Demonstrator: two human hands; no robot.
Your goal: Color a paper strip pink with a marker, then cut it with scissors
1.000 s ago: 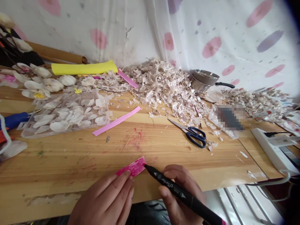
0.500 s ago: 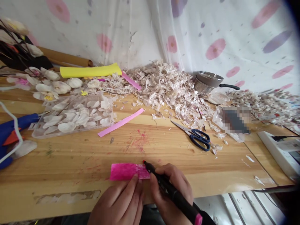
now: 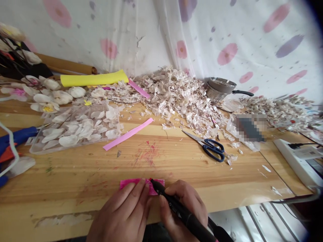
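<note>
Marker [image 3: 180, 213] in the right hand [image 3: 193, 201], its red tip [image 3: 150, 179] at the vivid pink strip [image 3: 152, 191] under the left hand [image 3: 121, 213].

The strip lies near the front edge of the table [image 3: 88, 174], directly before the person, probably to keep it within easy reach of both hands. The left fingers, pressed together, rest over it, apparently to stop it slipping; the thumb is hidden, so whether it pinches from below I cannot tell. The right thumb and fingers pinch the marker low on its barrel, likely for fine control. The scissors [image 3: 203, 142] and a paler strip [image 3: 128, 134] lie well apart beyond, perhaps to leave working room.
</note>
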